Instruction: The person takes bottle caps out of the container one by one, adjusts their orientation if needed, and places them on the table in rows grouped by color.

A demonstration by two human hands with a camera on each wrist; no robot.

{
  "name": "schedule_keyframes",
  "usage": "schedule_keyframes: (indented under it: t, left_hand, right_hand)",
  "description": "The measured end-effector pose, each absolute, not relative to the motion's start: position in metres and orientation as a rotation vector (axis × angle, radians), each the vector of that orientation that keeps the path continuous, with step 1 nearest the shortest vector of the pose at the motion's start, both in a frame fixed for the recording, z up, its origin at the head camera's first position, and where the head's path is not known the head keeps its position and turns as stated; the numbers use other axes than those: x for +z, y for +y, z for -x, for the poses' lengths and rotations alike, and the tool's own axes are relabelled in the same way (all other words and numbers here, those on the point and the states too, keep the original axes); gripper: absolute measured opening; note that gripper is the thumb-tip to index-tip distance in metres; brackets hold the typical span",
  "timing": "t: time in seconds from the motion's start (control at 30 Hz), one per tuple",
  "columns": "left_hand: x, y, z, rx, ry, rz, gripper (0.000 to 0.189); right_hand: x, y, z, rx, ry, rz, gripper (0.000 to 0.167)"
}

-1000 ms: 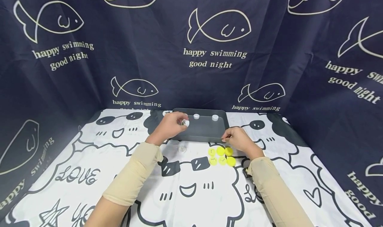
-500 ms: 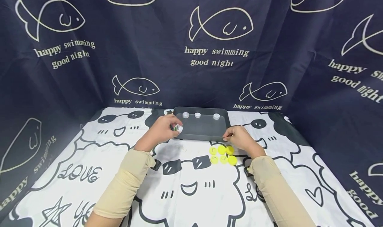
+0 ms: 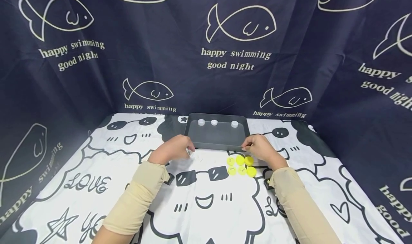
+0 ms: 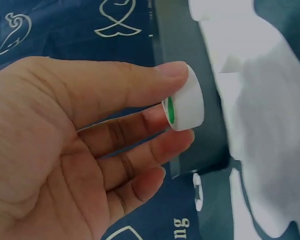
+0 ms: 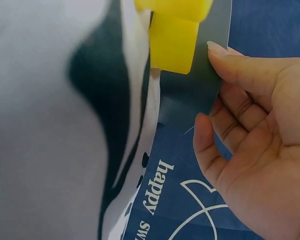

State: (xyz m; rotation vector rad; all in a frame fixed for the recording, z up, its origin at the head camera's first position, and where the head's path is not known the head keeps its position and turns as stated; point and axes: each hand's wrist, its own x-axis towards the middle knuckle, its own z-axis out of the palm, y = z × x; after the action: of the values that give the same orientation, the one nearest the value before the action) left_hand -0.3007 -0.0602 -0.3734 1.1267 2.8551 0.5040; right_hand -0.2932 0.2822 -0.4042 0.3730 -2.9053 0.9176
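My left hand (image 3: 177, 147) is at the front left corner of a dark grey tray (image 3: 217, 136), just above the cloth. Thumb and fingertips pinch a small white bottle cap (image 4: 191, 102); its green inner face shows in the left wrist view. From above, the hand covers most of that cap. On the opposite side, my right hand (image 3: 259, 146) grips the tray's front right corner between thumb and fingers. Inside the tray, along its back, lie three white caps (image 3: 214, 122). Several yellow caps (image 3: 240, 160) sit in two rows in front of the tray, near the right hand.
A white cloth (image 3: 206, 222) with black cartoon drawings covers the table. Behind the tray hangs a dark blue curtain (image 3: 186, 58) with fish prints, which also closes off both sides.
My left hand, with the white cap, has moved from over the tray's left part down and towards me to its front left corner. The right hand stays at its corner.
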Motion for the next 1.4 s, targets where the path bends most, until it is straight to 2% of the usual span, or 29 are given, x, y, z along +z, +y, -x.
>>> schedule_keyframes:
  t: [0.57, 1.4]
  left_hand:
    - [-0.395, -0.05, 0.304, 0.409, 2.89, -0.832, 0.029]
    - [-0.399, -0.052, 0.303, 0.457, 2.875, -0.79, 0.026]
  right_hand:
    - [-0.406, 0.283, 0.293, 0.904, -2.903, -0.358, 0.01]
    - [-0.408, 0.282, 0.295, 0.915, -2.894, -0.386, 0.008]
